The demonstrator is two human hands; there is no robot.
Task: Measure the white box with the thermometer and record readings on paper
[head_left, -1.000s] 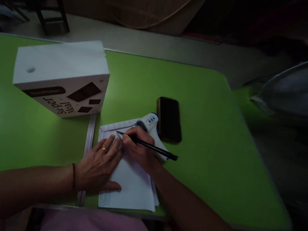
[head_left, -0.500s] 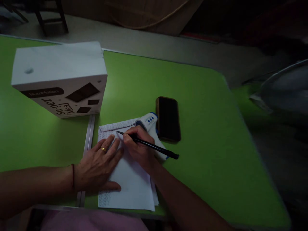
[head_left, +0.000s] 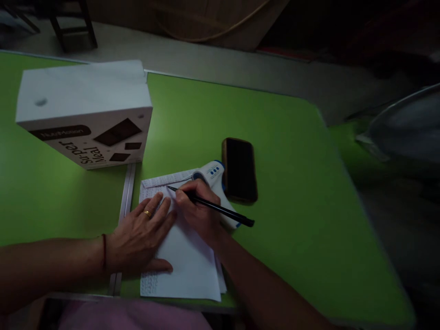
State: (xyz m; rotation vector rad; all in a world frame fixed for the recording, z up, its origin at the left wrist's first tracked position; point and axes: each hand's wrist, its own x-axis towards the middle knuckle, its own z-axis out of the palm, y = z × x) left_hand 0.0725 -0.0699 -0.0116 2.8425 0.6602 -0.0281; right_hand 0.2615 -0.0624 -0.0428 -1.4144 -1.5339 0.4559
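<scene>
My left hand [head_left: 144, 233] lies flat with its fingers spread on a white sheet of paper [head_left: 187, 270], covering part of it. Small handwriting runs along the paper's top and left side. In my right hand [head_left: 199, 211] is a black pen [head_left: 227, 211], its tip at the paper near the top, just right of my left fingertips. A white and blue handheld thermometer [head_left: 215, 176] lies beyond my right hand, over the paper's upper right corner and partly hidden by the hand. Against the thermometer's right side rests a dark phone [head_left: 239, 170].
A tall white box [head_left: 85, 91] with brown print stands on the green table [head_left: 292, 192], at the left. A metal seam [head_left: 126, 192] crosses the table left of the paper. Beyond the far edge are the floor and a dark stool [head_left: 74, 30].
The pen tip has shifted very slightly to the right along the paper. Otherwise both hands and the objects stay as they were.
</scene>
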